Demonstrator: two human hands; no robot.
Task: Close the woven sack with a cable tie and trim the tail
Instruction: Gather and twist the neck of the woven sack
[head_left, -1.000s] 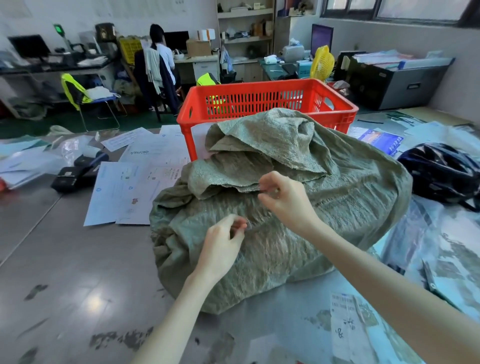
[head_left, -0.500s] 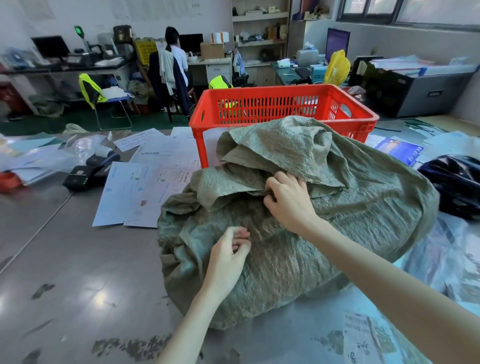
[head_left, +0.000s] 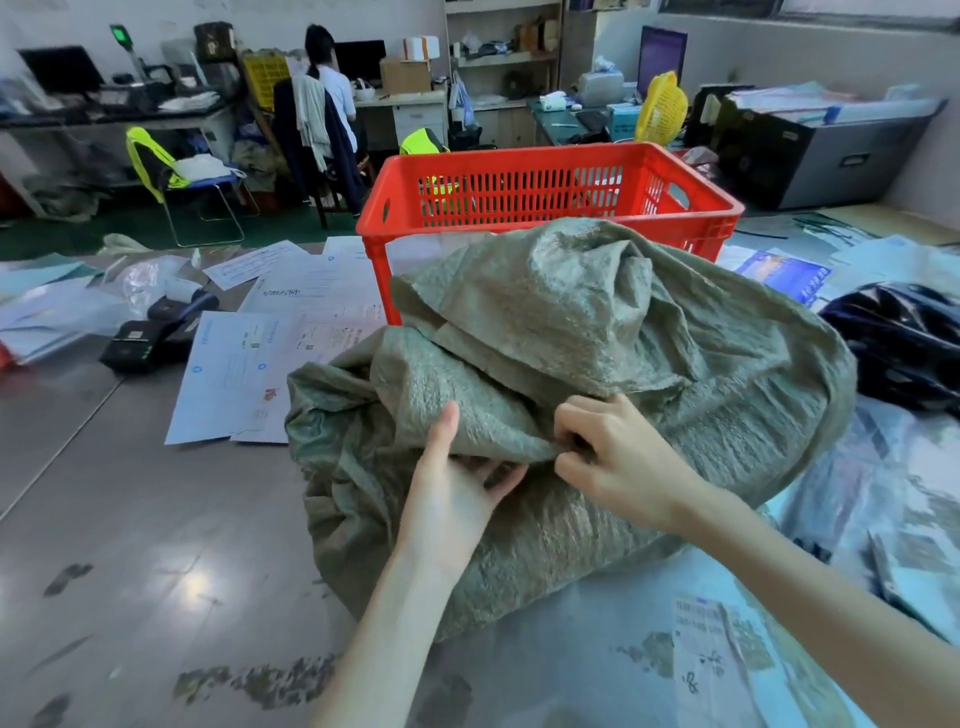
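Note:
A bulky grey-green woven sack (head_left: 701, 374) lies on the grey table (head_left: 130, 519), its loose mouth folded over the top. My right hand (head_left: 618, 457) pinches the edge of a fabric flap near the sack's middle. My left hand (head_left: 447, 493) is just left of it, fingers slid under the same flap, thumb up against the cloth. No cable tie or cutter shows in view.
A red slotted crate (head_left: 545, 187) stands right behind the sack. Loose papers (head_left: 249, 374) and a black device (head_left: 150, 338) lie at the left, a dark helmet (head_left: 904, 343) and plastic sheets at the right. A person sits at a far desk.
My right hand has come down from the upper fold to the flap edge. My left hand has opened and slipped under that flap. The camera moved closer.

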